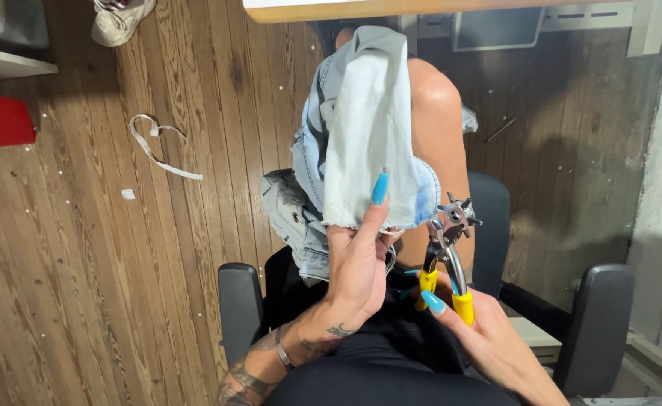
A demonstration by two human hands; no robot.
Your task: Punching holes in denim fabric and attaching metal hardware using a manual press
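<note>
Closest to me is my left hand point(357, 274), wrist tattooed and ringed by a thin bracelet point(284, 349), rising from my dark lap. It is clenched on the lower hem of a pale denim garment point(365, 143), thumb pressed flat against the light inner side of the cloth, with the long blue nail pointing up. I take that garment as my landmark. It drapes over my raised bare knee point(436, 113), its frayed bottom edge sitting just above my left palm, and a bunched part with a waistband hangs down to the left of it.

Just right of the garment's lower corner, my right hand point(489, 342) grasps a revolving hole punch point(451, 248) by its yellow handles. The fingers wrap around them, though I cannot tell how hard the handles are squeezed. The metal head with its star wheel of tubes sits touching or nearly touching the blue-tinted hem.

Below the garment, the black armrests point(241, 301) of the chair flank my lap. Well to the left of the garment, a white fabric strip point(154, 146) curls on the wooden floor point(83, 286). Farther left stands a red object point(4, 120), and up at the far corner lies a white sneaker point(120, 19). Above the garment runs a wooden table edge point(391, 9).
</note>
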